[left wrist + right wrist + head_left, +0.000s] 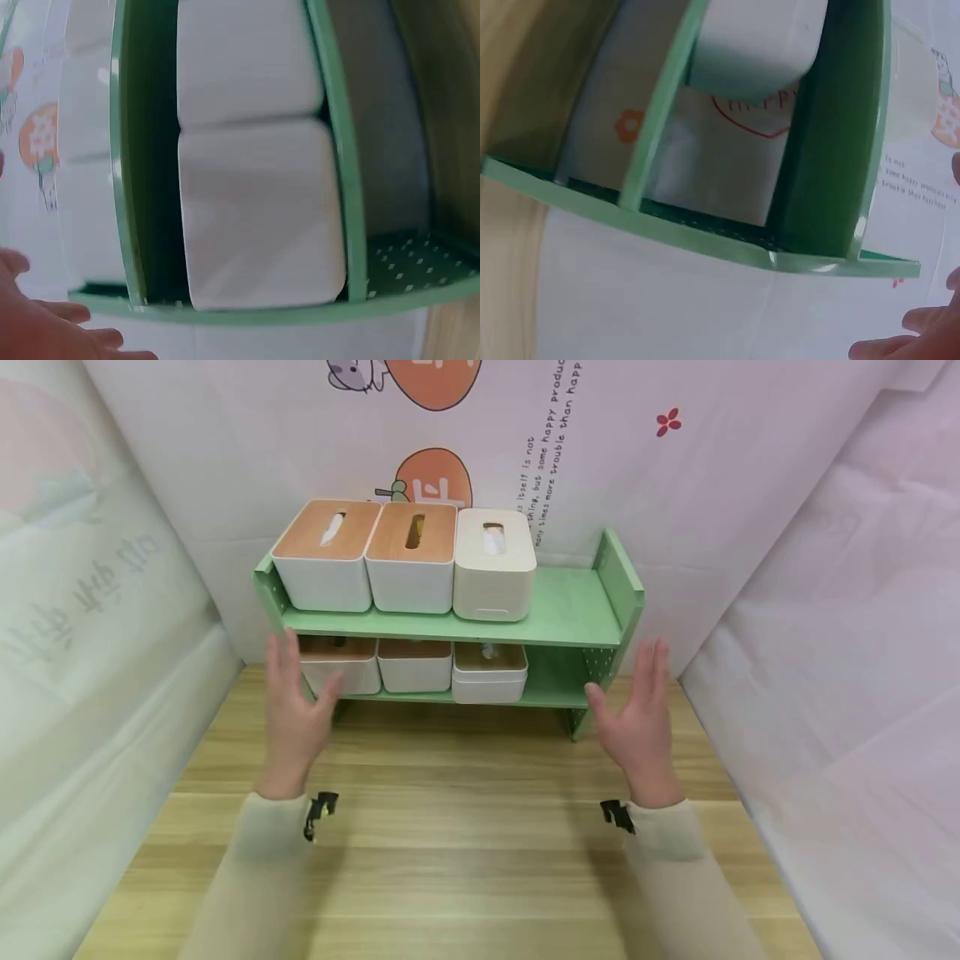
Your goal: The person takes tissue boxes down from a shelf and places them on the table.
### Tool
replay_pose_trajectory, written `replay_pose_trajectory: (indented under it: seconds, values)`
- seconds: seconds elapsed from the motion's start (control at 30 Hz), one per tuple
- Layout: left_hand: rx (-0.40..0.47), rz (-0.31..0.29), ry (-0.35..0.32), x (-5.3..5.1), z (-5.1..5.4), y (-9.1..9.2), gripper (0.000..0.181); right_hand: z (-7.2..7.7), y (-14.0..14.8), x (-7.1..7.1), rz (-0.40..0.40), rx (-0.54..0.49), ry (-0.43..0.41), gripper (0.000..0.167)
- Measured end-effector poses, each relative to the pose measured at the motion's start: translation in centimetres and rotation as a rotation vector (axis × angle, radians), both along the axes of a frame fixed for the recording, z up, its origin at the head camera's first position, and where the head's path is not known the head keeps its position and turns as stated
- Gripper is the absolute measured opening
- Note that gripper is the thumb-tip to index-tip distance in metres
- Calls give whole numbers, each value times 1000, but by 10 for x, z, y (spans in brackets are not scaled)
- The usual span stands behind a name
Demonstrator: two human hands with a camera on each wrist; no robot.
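A green two-tier shelf (570, 610) stands at the back. Its upper tier bears two white boxes with wood lids (408, 581) and a cream box (493, 589); several more boxes (415, 674) fill the lower tier's left part. My left hand (296, 718) is raised in front of the shelf's left end, fingers straight and thumb apart, holding nothing. Before the right end, my right hand (637, 727) is held the same way. Parts of the left hand (60, 330) and right hand (922, 330) show at the wrist views' edges, apart from the green frame.
The wood-grain table (457, 843) spreads in front of the shelf. White cloth walls (840, 693) enclose it at both sides, with a printed white cloth (600, 468) behind. The right part of both shelf tiers holds no box.
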State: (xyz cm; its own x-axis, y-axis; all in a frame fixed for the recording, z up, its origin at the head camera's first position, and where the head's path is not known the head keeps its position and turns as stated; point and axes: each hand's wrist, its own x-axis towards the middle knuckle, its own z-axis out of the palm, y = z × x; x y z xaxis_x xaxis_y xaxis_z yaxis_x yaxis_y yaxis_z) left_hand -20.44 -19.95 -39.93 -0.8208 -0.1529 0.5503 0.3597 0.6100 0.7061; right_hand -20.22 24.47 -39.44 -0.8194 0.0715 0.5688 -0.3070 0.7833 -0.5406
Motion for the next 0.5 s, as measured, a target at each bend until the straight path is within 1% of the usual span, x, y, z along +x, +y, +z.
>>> replay_pose_trajectory:
  seconds: [0.07, 0.13, 0.17, 0.2, 0.27, 0.33, 0.4, 0.43, 0.5]
  values:
    - [107, -8, 6, -9, 8, -12, 86, 8, 5, -8, 9, -42, 3, 93]
    - [240, -37, -30, -17, 17, -23, 83, 17, 10, -15, 35, -135, 1, 91]
    - [305, -50, -61, -21, 22, -28, 81, 22, 13, -19, 55, -195, -6, 89]
    - [373, -71, -73, -26, 25, -33, 78, 27, 16, -24, 73, -257, -11, 87]
    - [502, -127, -112, -35, 34, -43, 74, 37, 20, -32, 119, -378, -18, 83]
    - [632, -202, -138, -44, 42, -51, 72, 46, 23, -40, 161, -462, -61, 79]
    - [739, -272, -158, -51, 50, -58, 70, 51, 24, -47, 179, -486, -106, 76]
    - [783, -307, -179, -54, 54, -60, 69, 54, 24, -50, 187, -496, -131, 75]
    - [846, -364, -218, -58, 61, -63, 64, 58, 23, -55, 202, -514, -179, 71]
